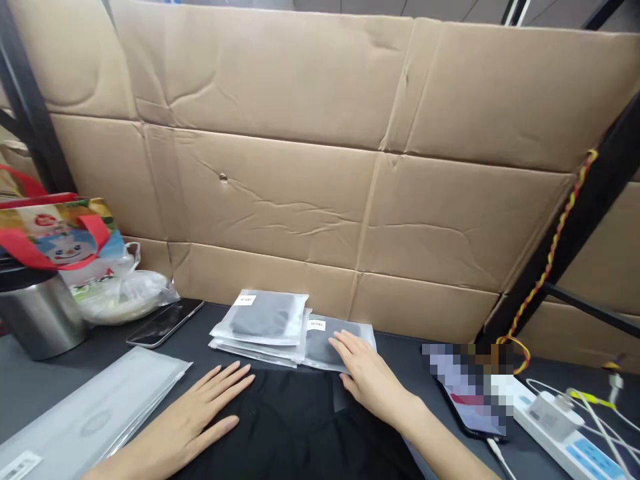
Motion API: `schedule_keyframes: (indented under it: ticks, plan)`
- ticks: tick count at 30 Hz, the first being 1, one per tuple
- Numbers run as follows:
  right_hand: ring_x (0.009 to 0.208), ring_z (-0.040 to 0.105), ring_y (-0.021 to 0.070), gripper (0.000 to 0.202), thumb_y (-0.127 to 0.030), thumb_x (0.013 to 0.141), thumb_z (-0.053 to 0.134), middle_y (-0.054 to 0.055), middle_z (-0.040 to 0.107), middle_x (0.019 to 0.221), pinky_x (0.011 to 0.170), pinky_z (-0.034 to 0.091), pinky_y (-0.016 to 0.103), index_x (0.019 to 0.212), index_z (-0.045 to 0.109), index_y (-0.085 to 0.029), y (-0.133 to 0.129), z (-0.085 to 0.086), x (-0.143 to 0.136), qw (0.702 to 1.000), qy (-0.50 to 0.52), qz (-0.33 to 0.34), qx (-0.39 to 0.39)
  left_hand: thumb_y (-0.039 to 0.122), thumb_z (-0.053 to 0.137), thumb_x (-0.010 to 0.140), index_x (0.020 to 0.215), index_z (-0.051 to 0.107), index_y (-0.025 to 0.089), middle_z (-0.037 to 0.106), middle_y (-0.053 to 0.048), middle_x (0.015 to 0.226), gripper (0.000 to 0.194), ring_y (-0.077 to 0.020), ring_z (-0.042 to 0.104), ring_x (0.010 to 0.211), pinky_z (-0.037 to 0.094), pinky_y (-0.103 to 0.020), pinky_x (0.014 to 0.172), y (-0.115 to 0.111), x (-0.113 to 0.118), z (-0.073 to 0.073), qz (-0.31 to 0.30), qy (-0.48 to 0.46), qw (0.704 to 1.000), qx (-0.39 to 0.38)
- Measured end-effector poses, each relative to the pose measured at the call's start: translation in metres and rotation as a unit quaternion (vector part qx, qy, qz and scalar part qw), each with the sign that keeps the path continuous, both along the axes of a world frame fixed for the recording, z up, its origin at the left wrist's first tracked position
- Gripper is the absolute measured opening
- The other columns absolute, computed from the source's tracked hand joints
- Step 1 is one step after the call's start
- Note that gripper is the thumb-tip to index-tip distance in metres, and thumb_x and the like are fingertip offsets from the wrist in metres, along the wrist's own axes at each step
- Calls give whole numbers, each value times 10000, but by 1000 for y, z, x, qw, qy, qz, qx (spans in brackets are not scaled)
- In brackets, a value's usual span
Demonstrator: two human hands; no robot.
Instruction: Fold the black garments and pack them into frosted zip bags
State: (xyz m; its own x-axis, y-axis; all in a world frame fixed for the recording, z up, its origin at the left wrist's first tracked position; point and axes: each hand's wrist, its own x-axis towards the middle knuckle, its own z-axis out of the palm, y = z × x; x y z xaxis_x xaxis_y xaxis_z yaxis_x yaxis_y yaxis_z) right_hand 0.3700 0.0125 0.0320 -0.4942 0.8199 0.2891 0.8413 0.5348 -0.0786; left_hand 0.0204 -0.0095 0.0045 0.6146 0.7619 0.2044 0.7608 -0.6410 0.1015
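Note:
Black fabric (295,427) lies spread at the bottom centre. My left hand (200,423) rests flat at its left edge, fingers stretched out and apart. My right hand (367,377) reaches over the fabric's upper right part, its fingertips on a clear packet (320,343) with dark contents and a small white label. The fingers of that hand are extended, with the thumb apart. Left of this packet is a stack of similar packets (265,320), touching it. Neither hand grips anything.
Flat frosted bags (100,413) lie at the lower left, near a dark phone (165,322), a steel mug (43,313) and a colourful bag (65,233). On the right are a charging phone (470,400) and a power strip (560,433) with cables. Cardboard (280,167) stands behind.

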Motion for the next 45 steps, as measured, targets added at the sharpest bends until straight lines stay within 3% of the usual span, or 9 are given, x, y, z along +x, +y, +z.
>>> schedule_keyframes:
  ticks: [3, 9, 13, 16, 19, 22, 27, 34, 45]
  plan:
    - [1370, 307, 287, 720, 11, 715, 530, 162, 379, 1468, 1116, 286, 441, 1409, 376, -102, 20, -6, -2, 998, -67, 2, -3, 374, 496, 957, 1445, 243, 402, 340, 44, 1484, 551, -260, 332, 1352, 337, -462, 1077, -3, 2, 7, 1, -21, 1000, -20]
    - [1253, 486, 304, 541, 44, 809, 411, 194, 519, 1351, 995, 431, 434, 1321, 505, -100, 27, -11, -12, 996, -63, -57, -7, 354, 554, 927, 1413, 348, 397, 427, 38, 1441, 529, -247, 385, 1325, 327, -436, 1084, -6, 7, 7, 6, -66, 998, -14]
    - [1031, 644, 280, 491, 59, 797, 371, 144, 686, 1113, 861, 505, 395, 1170, 621, -137, 7, 22, 8, 994, -35, -99, 0, 387, 547, 924, 1390, 430, 349, 483, 5, 1418, 482, -276, 399, 1323, 299, -493, 1093, -5, 11, -3, 43, -89, 994, 50]
    - [967, 660, 255, 446, 7, 840, 375, 108, 697, 1072, 841, 501, 384, 1156, 624, -185, -24, 58, 19, 993, 2, -115, 17, 369, 552, 923, 1409, 393, 343, 498, -6, 1413, 512, -274, 414, 1320, 324, -483, 1089, -9, 26, 9, 32, -123, 989, 77]
    - [970, 651, 204, 375, -76, 881, 422, 38, 690, 1089, 861, 479, 321, 1141, 624, -258, -54, 82, 10, 992, 120, -28, 4, 361, 573, 912, 1434, 321, 334, 495, -30, 1410, 580, -264, 473, 1274, 407, -425, 1048, -18, 48, 36, 15, -184, 980, 72]
    - [832, 663, 162, 279, -123, 905, 453, -17, 706, 951, 762, 485, 255, 1031, 643, -285, -69, 82, -11, 980, 173, 50, -84, 327, 570, 918, 1243, 524, 289, 640, -37, 1201, 330, -238, 603, 1102, 488, -337, 952, -29, 62, 55, -38, -259, 963, 65]
    - [969, 601, 211, 307, -246, 860, 633, 22, 666, 1047, 860, 458, 325, 1161, 569, -263, -72, 66, -51, 976, 202, 76, -1, 262, 499, 951, 915, 601, 244, 691, 4, 843, 109, -163, 660, 727, 519, -207, 652, -43, 53, 51, -46, -305, 951, 4]
    - [778, 578, 177, 191, -258, 970, 434, 30, 665, 831, 746, 458, 315, 941, 616, -209, -75, 52, -107, 958, 160, 216, 101, 183, 407, 965, 901, 600, 231, 664, -22, 785, 209, -174, 647, 729, 525, -242, 673, -52, 48, 50, -121, -289, 949, 36]
    - [1004, 567, 194, 141, -303, 939, 542, 3, 696, 852, 862, 450, 328, 939, 675, -254, -60, 56, -2, 983, 159, 89, 15, 131, 464, 917, 1033, 603, 285, 714, 32, 922, 238, -174, 679, 841, 466, -293, 977, -45, 28, 58, -149, -193, 968, 68]
